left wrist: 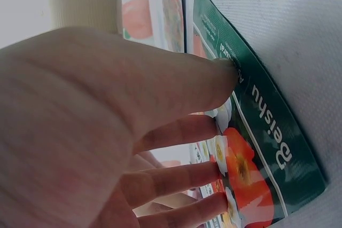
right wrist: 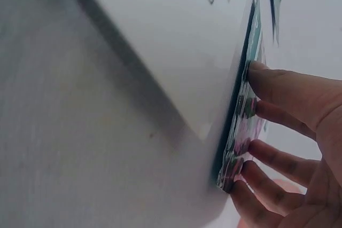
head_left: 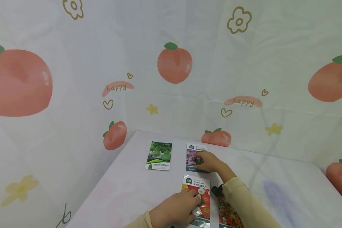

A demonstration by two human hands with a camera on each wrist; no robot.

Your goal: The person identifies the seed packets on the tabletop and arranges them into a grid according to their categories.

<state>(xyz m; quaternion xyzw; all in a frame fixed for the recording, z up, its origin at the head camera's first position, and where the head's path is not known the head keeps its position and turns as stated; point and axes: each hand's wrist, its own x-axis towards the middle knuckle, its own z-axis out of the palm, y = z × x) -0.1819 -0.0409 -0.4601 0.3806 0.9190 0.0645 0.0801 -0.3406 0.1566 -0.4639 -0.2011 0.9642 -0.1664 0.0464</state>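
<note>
A seed packet with red and white flowers (head_left: 205,210) lies on the white table. My left hand (head_left: 174,207) rests its fingertips on it, and in the left wrist view the thumb presses near the packet's green "Beishu" band (left wrist: 272,126). Just beyond lies a seed packet with pink-purple flowers (head_left: 191,155). My right hand (head_left: 211,161) touches that one; in the right wrist view its fingertips and thumb rest along the packet's face (right wrist: 245,113), spread and not wrapped around it.
A packet picturing green gourds (head_left: 159,155) lies at the back left. Partly under the right forearm is a packet with orange-red flowers (head_left: 228,210). A white cloth with printed fruit (head_left: 175,65) hangs behind and left of the table. A black object (head_left: 216,191) sits at the right wrist.
</note>
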